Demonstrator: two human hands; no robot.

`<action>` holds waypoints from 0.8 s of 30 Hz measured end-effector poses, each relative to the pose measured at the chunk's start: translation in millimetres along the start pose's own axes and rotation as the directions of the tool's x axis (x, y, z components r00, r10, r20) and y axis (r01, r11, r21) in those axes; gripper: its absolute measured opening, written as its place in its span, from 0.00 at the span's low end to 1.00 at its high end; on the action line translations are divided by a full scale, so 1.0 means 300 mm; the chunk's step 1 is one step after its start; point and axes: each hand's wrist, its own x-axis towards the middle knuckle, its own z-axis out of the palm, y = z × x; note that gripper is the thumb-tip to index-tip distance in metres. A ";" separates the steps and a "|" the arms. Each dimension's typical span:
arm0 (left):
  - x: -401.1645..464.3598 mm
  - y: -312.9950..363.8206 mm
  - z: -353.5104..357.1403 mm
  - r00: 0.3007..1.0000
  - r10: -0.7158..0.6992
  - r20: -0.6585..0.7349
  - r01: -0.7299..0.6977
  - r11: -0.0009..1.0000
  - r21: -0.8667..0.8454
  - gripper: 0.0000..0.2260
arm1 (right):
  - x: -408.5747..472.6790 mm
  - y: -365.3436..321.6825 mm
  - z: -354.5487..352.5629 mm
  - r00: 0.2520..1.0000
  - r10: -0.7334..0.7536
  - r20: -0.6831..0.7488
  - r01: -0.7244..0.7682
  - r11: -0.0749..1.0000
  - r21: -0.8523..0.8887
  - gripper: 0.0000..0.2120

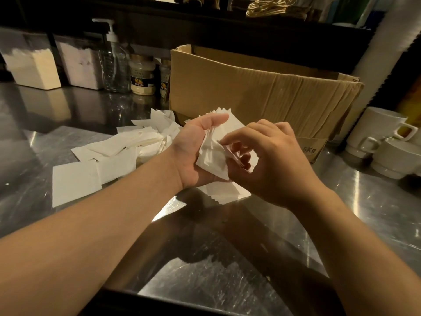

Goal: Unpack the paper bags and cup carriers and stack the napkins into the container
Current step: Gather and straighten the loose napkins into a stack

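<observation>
My left hand (pixel 193 151) holds a fanned stack of white napkins (pixel 213 156) above the steel counter, thumb laid over the top edge. My right hand (pixel 268 160) pinches the near edge of one napkin in that stack with thumb and forefinger. Loose white napkins (pixel 109 160) lie scattered on the counter to the left, some overlapping in a heap. A few more napkins (pixel 227 193) lie under my hands. An open brown cardboard box (pixel 262 92) stands just behind my hands.
Two clear containers (pixel 32 65) of powder, a pump bottle (pixel 114 60) and two jars (pixel 143 75) line the back left. White mugs (pixel 387 142) are stacked at the right. The steel counter (pixel 205 270) runs to the near edge.
</observation>
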 end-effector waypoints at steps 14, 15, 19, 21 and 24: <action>0.024 0.002 -0.027 0.998 0.020 0.057 -0.018 0.999 -0.037 0.25 | -0.005 0.005 0.002 0.998 -0.042 0.041 0.038 0.995 0.089 0.18; 0.023 0.002 -0.027 0.998 0.018 0.066 -0.015 0.999 -0.035 0.25 | -0.004 0.005 0.005 0.999 -0.035 0.036 0.032 0.996 0.081 0.19; 0.020 0.001 -0.023 0.997 0.025 0.068 -0.024 1.000 -0.014 0.23 | -0.005 0.006 0.008 1.000 -0.016 0.023 0.014 0.998 0.059 0.20; 0.017 -0.002 -0.019 0.997 0.033 0.074 -0.032 0.999 -0.012 0.21 | -0.005 0.007 0.007 0.999 -0.012 0.035 0.010 0.999 0.048 0.22; 0.013 -0.005 -0.013 0.996 0.024 0.086 -0.024 1.000 -0.002 0.19 | -0.005 0.007 0.013 0.999 0.002 0.032 -0.003 0.999 0.040 0.22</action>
